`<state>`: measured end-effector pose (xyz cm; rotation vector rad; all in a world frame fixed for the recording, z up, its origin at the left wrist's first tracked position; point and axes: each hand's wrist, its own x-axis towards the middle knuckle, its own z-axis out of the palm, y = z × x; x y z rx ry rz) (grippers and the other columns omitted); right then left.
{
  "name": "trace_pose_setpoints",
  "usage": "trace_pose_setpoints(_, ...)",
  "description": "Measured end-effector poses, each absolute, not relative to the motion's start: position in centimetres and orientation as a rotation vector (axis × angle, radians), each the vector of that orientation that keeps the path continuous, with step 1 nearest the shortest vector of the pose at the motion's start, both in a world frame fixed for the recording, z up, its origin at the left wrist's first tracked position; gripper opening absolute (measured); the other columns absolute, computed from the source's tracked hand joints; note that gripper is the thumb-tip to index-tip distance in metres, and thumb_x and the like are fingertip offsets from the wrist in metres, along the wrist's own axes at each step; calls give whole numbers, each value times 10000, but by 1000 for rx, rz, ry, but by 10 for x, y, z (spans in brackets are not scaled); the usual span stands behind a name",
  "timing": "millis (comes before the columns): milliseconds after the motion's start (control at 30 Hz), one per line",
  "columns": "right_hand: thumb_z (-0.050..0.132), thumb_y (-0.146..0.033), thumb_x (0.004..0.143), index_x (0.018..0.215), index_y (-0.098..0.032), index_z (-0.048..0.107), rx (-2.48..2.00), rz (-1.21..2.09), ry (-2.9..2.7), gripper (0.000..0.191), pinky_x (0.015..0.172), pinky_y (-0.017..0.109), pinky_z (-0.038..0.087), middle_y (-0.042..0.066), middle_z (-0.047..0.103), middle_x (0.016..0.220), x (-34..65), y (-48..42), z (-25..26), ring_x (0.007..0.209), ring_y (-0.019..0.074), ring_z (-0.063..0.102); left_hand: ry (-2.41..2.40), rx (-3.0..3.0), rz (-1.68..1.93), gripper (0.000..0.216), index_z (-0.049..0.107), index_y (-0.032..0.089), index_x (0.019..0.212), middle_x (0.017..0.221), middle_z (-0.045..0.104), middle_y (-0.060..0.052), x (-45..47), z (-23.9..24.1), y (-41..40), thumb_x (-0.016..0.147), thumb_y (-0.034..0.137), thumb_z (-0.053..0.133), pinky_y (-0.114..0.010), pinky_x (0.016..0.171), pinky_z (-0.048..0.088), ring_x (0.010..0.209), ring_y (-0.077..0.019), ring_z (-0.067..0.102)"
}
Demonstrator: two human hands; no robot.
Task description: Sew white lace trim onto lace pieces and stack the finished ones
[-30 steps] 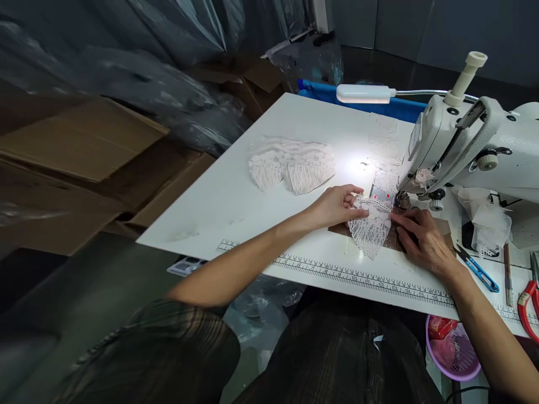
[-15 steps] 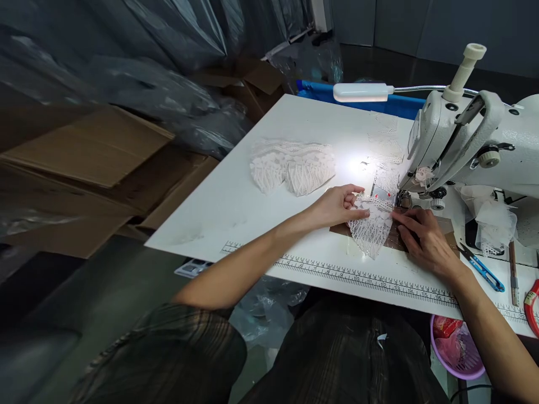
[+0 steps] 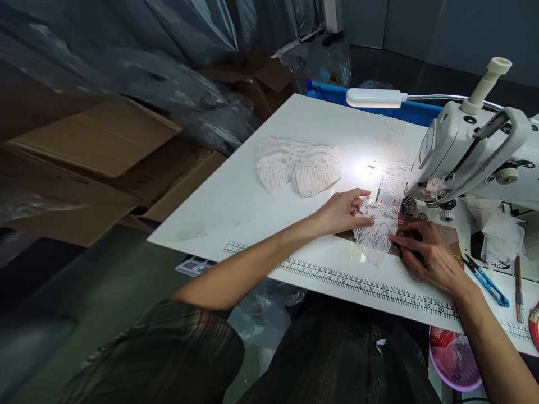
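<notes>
Head view: two hands (image 3: 343, 212) (image 3: 427, 252) flat on one lace piece (image 3: 374, 233).

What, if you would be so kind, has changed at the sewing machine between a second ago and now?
Little has changed. The right hand has slid slightly back from the needle along the lace piece, its fingers flat at the right edge. The left hand still pins the lace's left side. The sewing machine, lace pile and blue snips lie as before; only the camera shifted.

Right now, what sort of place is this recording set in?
Most likely a small garment sewing workshop: a white sewing machine on a work table edged with a printed ruler, a pile of lace pieces, and cardboard boxes stacked alongside.
</notes>
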<state>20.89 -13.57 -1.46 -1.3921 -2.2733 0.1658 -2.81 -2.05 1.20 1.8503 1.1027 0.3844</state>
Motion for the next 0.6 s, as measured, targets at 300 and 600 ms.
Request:
trace_pose_setpoints(300, 467, -277, 948, 1176, -339, 735, -1416, 170, -2262, 357, 893, 489, 524, 96, 629, 1106, 208, -135, -15, 1069, 262, 569, 1067, 1897, 422, 717, 512, 155, 1350, 735, 491, 45, -29, 8, -21, 735, 412, 778, -261, 574, 364, 644, -127, 490)
trace_pose_setpoints(600, 490, -262, 934, 1183, -347, 727, -1438, 211, -2265, 354, 906, 495, 522, 96, 622, 1131, 209, -135, -14, 1086, 266, 569, 1152, 1826, 505, 675, 510, 110, 1346, 739, 516, 46, -21, 3, -24, 777, 384, 748, -252, 573, 397, 623, -113, 505)
